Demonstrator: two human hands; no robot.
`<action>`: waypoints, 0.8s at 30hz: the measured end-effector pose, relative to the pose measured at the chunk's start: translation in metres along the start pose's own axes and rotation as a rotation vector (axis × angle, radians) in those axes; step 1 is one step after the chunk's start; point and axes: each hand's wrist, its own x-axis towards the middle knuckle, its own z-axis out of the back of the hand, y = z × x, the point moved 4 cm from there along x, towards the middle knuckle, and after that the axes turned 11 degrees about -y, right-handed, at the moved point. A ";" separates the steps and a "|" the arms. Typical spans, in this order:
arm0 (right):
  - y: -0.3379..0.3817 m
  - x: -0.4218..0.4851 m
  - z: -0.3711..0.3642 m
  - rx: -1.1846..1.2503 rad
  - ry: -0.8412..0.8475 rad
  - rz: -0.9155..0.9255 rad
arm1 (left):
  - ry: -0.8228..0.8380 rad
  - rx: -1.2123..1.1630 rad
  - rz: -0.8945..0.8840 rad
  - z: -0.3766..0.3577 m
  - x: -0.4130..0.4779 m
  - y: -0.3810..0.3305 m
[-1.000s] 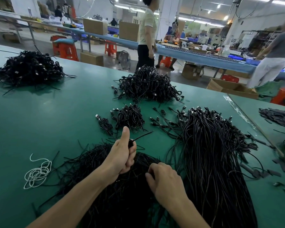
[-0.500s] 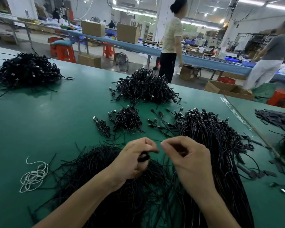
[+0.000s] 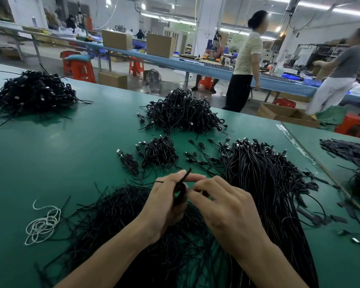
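My left hand [image 3: 164,202] holds a small coiled black cable [image 3: 180,189] over the green table [image 3: 60,154], a short black end sticking up past its fingers. My right hand [image 3: 222,206] is close beside it, fingertips pinching at the same coil. Under both hands lies a heap of thin black ties [image 3: 121,221]. To the right stretches a long bundle of straight black cables [image 3: 264,183] with plugs at the far end. Beyond the hands sit one single coiled cable [image 3: 129,162] and a small pile of coiled cables [image 3: 159,152].
A larger pile of coiled cables [image 3: 183,113] lies farther back, another big pile [image 3: 31,92] at far left. White cord [image 3: 43,224] lies tangled at left. Black strips [image 3: 349,150] sit on the adjoining table at right. Two people stand beyond the table's far edge.
A second ago my left hand held the coil thumb-up while my right reached down into the ties. My right hand then rose to meet the left, and both now work the coil.
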 end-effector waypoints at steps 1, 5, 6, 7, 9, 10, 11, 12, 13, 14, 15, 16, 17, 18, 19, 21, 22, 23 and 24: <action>0.002 0.000 -0.001 -0.018 0.012 0.041 | -0.027 -0.006 0.017 0.000 0.002 0.001; 0.008 -0.007 -0.007 -0.012 0.054 0.140 | -0.100 -0.038 0.116 -0.001 0.003 0.006; 0.010 -0.009 -0.008 -0.013 0.062 0.158 | -0.103 -0.024 0.140 0.000 0.003 0.008; 0.012 -0.009 -0.009 -0.020 0.071 0.178 | -0.100 0.017 0.167 0.000 0.004 0.011; 0.016 -0.008 -0.008 -0.027 0.076 0.233 | -0.058 0.120 0.233 0.003 0.004 0.019; 0.017 -0.006 -0.007 -0.015 0.075 0.265 | -0.013 0.149 0.271 0.003 0.003 0.022; 0.017 -0.005 -0.005 0.009 0.089 0.291 | 0.032 0.159 0.314 0.004 0.001 0.026; 0.017 -0.005 -0.005 0.040 0.118 0.305 | 0.074 0.163 0.358 0.004 -0.002 0.029; 0.016 -0.004 -0.005 0.070 0.161 0.302 | 0.106 0.171 0.400 0.004 -0.005 0.032; 0.015 -0.004 -0.005 0.094 0.206 0.283 | 0.129 0.178 0.440 0.004 -0.007 0.034; 0.013 -0.005 -0.006 0.111 0.247 0.250 | 0.143 0.174 0.483 0.003 -0.008 0.035; 0.012 -0.005 -0.006 0.125 0.275 0.211 | 0.151 0.159 0.535 0.004 -0.008 0.037; 0.010 -0.004 -0.007 0.140 0.289 0.171 | 0.162 0.135 0.593 0.004 -0.009 0.039; 0.008 -0.004 -0.008 0.165 0.294 0.130 | 0.186 0.097 0.642 0.003 -0.009 0.039; 0.006 -0.004 -0.008 0.206 0.300 0.081 | 0.222 0.049 0.672 0.002 -0.009 0.038; -0.001 -0.005 -0.009 0.303 0.323 -0.044 | 0.320 -0.014 0.671 0.000 -0.010 0.034; -0.004 -0.007 -0.011 0.355 0.343 -0.107 | 0.381 -0.013 0.652 0.000 -0.010 0.032; -0.007 -0.009 -0.012 0.413 0.365 -0.177 | 0.449 0.002 0.630 0.000 -0.012 0.029; -0.010 -0.011 -0.014 0.476 0.386 -0.256 | 0.524 0.011 0.598 0.001 -0.014 0.026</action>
